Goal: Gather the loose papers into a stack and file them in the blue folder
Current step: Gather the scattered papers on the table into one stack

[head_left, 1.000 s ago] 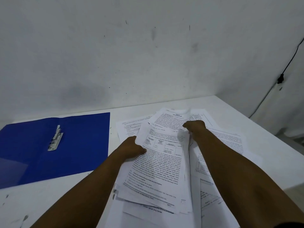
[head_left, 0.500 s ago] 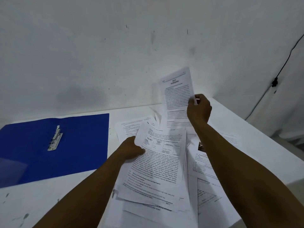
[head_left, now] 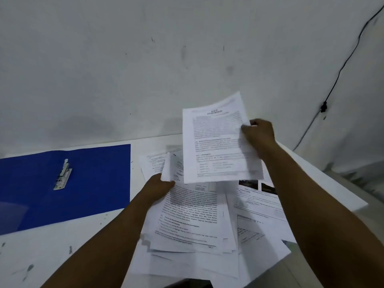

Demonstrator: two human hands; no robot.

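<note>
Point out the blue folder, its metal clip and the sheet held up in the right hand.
blue folder point(head_left: 99, 183): head view, bare inside cover.
metal clip point(head_left: 63, 175): head view, middle of its bar.
lifted sheet point(head_left: 216, 142): head view, printed middle.

White table against a scuffed white wall, dim even light.

The wall point(head_left: 145, 69) fills the upper half of the frame, pale grey-white, with small dark marks and a broad smudge low at centre left. A thin black cable point(head_left: 340, 73) runs diagonally down the upper right, with a small black clip on it. The white table point(head_left: 52, 252) spans the lower half, its surface flecked with grey stains at lower left; its right corner juts out at mid right.
</note>
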